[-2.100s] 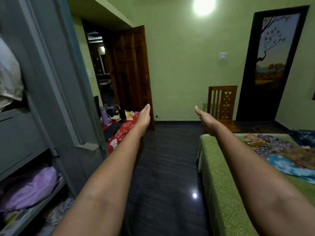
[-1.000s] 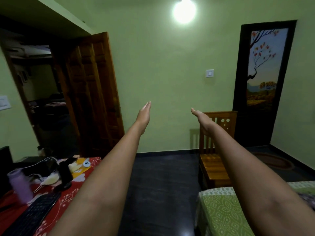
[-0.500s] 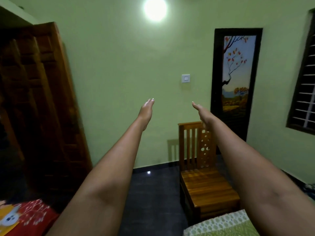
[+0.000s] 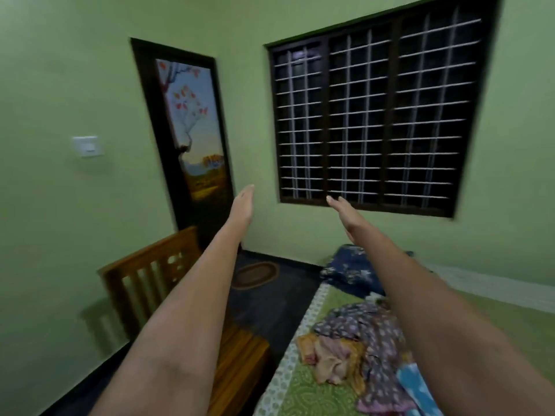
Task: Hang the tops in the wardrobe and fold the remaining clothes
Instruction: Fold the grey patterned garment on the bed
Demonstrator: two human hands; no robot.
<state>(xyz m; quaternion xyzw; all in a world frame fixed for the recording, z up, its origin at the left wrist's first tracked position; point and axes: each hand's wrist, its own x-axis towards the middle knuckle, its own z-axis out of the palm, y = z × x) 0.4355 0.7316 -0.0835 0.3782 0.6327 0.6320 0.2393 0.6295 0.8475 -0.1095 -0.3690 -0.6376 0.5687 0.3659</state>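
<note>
Chair (image 4: 168,283): a wooden chair stood at the left, beside the bed.
Left hand (image 4: 241,205): it was stretched forward in the air, fingers straight and together, its grip empty.
Right hand (image 4: 345,213): it was likewise held out flat with fingers straight, holding nothing.
Clothes (image 4: 360,349): a loose heap of patterned garments lay on the bed under the right forearm, well apart from both hands.
Bed (image 4: 300,394): it had a green patterned cover, with a dark blue floral bundle (image 4: 348,271) at its far end.
</note>
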